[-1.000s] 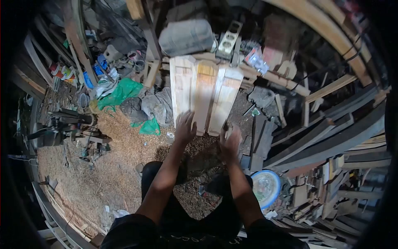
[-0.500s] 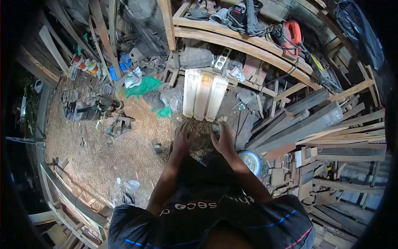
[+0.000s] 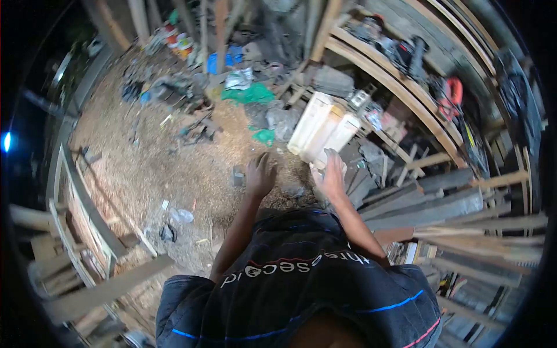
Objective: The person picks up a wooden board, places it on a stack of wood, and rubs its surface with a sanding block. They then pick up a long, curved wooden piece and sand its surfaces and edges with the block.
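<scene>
The left hand (image 3: 261, 176), spread, is now farther from the wooden panels (image 3: 319, 129), thus unloaded; the right hand (image 3: 332, 181), spread, adjoins their near end.

The person wears a loose, dark navy-black short-sleeved shirt (image 3: 290, 296) of soft, creased fabric. Bold white lettering (image 3: 284, 267) crosses its front, partly legible as "seco" and "thr". A thin reddish line (image 3: 278, 249) runs above the letters, bright blue stripes (image 3: 389, 307) mark both sides, and a pinkish-red stripe (image 3: 423, 333) edges one shoulder. The left hand (image 3: 261, 176) and right hand (image 3: 331, 181) are bare.
</scene>
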Demonstrator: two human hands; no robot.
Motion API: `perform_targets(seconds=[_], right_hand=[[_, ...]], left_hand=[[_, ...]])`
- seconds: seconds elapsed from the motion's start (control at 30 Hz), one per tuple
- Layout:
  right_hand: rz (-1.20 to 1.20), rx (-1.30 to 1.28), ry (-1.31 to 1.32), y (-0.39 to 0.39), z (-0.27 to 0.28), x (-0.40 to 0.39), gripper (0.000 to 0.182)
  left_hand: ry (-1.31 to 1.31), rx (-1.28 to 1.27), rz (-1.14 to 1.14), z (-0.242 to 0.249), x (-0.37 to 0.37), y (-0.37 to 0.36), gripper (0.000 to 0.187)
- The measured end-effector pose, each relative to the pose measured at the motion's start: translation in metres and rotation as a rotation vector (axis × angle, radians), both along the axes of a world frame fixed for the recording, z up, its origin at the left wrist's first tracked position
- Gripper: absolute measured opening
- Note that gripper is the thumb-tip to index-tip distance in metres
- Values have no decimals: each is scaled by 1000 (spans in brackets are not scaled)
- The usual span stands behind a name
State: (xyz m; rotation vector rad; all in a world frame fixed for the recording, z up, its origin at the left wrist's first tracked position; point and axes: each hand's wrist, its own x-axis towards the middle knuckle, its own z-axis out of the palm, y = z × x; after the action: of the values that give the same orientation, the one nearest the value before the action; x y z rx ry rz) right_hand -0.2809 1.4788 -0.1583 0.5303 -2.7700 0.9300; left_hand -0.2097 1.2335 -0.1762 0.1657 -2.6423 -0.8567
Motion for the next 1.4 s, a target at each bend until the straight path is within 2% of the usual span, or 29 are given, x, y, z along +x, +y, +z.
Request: perform_targets(seconds=[0.07, 0.13, 0.17, 0.23, 0.33, 0.53, 0.73, 0.83, 1.0, 1.1, 1.13, 1.2, 1.27, 1.4], right_hand=[[103, 21, -9, -38, 16, 5, 68], [245, -64, -3, -78, 22, 13, 68], [345, -82, 30, -122, 24, 24, 66], [444, -77, 14, -168, 32, 40, 65], [574, -20, -28, -226, 29, 64, 63], [990, 5, -93, -339, 27, 137, 61], [1226, -64, -31, -432, 48, 177, 65], [1249, -18, -37, -481, 51, 193, 67], [1282, -16, -97, -583, 39, 214, 67], [1267, 1, -103, -653, 37, 223, 67], [1252, 22, -124, -661, 35, 225, 67], [1306, -98, -130, -720, 40, 226, 71], [1300, -113, -98, -754, 64, 229, 71], [1335, -90, -143, -808, 98, 228, 68]], left_hand=[[23, 4, 81, 6, 26, -30, 52], [38, 5, 182, 4, 66, -54, 53], [13, -8, 284, 4, 105, -88, 53], [33, -40, 377, -6, 137, -119, 54], [77, -44, 606, 8, 196, -154, 55], [76, -79, 972, 43, 308, -197, 54], [128, -31, 1196, 39, 360, -227, 56], [87, -1, 1321, 36, 372, -257, 57], [85, -9, 1344, 22, 394, -340, 55], [105, -27, 1306, 30, 396, -431, 54], [105, -14, 1294, 37, 395, -442, 55], [57, -84, 1282, 53, 393, -488, 54], [57, -6, 1254, 82, 387, -515, 54], [75, -68, 1255, 108, 379, -569, 55]])
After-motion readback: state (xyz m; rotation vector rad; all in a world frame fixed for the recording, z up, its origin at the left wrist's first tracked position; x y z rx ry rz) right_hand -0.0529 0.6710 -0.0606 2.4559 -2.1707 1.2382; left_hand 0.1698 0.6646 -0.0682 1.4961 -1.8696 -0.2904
